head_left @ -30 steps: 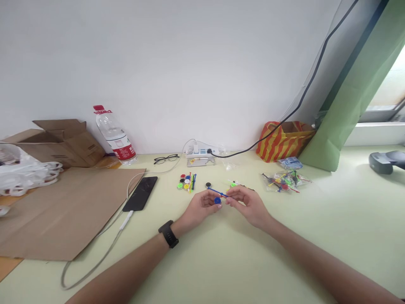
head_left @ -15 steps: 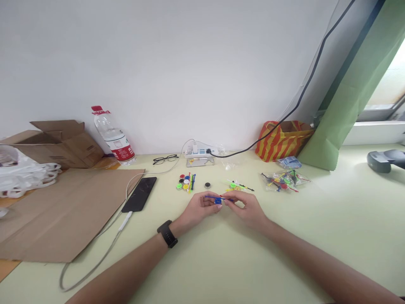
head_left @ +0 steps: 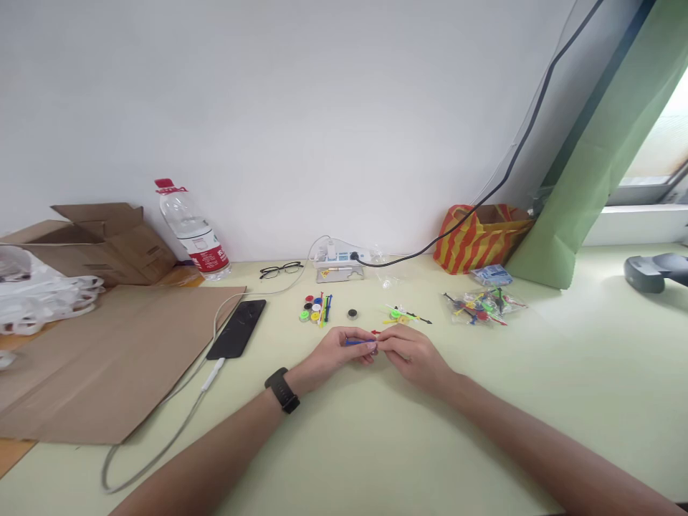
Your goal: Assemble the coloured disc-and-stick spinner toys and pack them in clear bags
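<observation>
My left hand (head_left: 336,352) and my right hand (head_left: 411,352) meet fingertip to fingertip over the pale green table (head_left: 376,444). Both pinch a small blue stick piece (head_left: 359,342), mostly hidden between the fingers. A black watch (head_left: 282,389) sits on my left wrist. Just beyond the hands lie a cluster of coloured discs and sticks (head_left: 316,309), a single dark disc (head_left: 352,314), and a green and yellow assembled piece (head_left: 400,314).
A clear bag of coloured pieces (head_left: 481,307) lies at the right. A black phone (head_left: 238,328) with a white cable, brown paper (head_left: 107,358), a cardboard box (head_left: 102,240), a water bottle (head_left: 193,233), glasses (head_left: 282,270), a power strip (head_left: 344,256) and a striped bag (head_left: 478,236) surround it.
My hands have drawn closer together and slightly nearer me. The blue piece, plainly visible with its disc a second ago, is now largely covered by my fingers.
</observation>
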A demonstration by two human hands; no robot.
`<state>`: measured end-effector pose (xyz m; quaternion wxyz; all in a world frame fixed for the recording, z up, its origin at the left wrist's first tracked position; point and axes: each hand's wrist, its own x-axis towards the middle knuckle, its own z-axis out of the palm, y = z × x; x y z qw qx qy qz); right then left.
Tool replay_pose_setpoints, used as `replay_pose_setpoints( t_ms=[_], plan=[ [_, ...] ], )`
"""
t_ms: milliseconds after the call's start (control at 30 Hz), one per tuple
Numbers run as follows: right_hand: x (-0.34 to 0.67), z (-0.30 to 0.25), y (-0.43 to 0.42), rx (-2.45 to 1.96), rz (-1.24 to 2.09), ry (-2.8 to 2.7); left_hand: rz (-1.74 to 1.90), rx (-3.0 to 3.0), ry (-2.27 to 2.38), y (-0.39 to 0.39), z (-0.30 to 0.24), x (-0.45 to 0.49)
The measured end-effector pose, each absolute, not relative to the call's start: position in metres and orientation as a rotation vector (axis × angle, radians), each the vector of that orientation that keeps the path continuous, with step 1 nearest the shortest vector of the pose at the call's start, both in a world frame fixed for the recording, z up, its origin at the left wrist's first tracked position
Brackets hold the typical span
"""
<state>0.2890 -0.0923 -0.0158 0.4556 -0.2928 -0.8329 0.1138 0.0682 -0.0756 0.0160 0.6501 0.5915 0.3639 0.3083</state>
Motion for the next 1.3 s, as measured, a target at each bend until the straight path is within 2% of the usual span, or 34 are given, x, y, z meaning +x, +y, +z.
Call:
replay_pose_setpoints(
  t_ms=[167, 300, 500, 700, 833, 933, 1133, 1300],
  plan=[
    [0.291, -0.003, -0.096, -0.708, 0.336, -2.095, 0.745, 1.347, 0.816, -0.075, 0.015, 0.068],
    [0.305, 0.007, -0.089, -0.892, 0.328, -2.001, 0.744, 1.379, 0.815, -0.075, 0.014, 0.068],
    [0.322, -0.002, -0.071, -1.033, 0.306, -2.226, 0.673, 1.463, 0.817, -0.080, 0.012, 0.071],
    [0.321, -0.009, -0.067, -1.190, 0.457, -2.154, 0.706, 1.435, 0.849, -0.082, 0.012, 0.072],
    [0.326, -0.009, -0.063, -1.375, 0.262, -2.006, 0.722, 1.404, 0.875, -0.082, 0.014, 0.072],
    [0.326, -0.005, -0.063, -1.350, 0.165, -1.877, 0.784, 1.455, 0.884, -0.081, 0.015, 0.072],
    [0.307, 0.006, -0.081, -1.012, 0.670, -1.902, 0.913, 1.558, 0.922, -0.081, 0.013, 0.075],
    [0.297, 0.001, -0.085, -0.936, 0.933, -1.898, 0.906, 1.524, 0.855, -0.081, 0.012, 0.075]
  ],
)
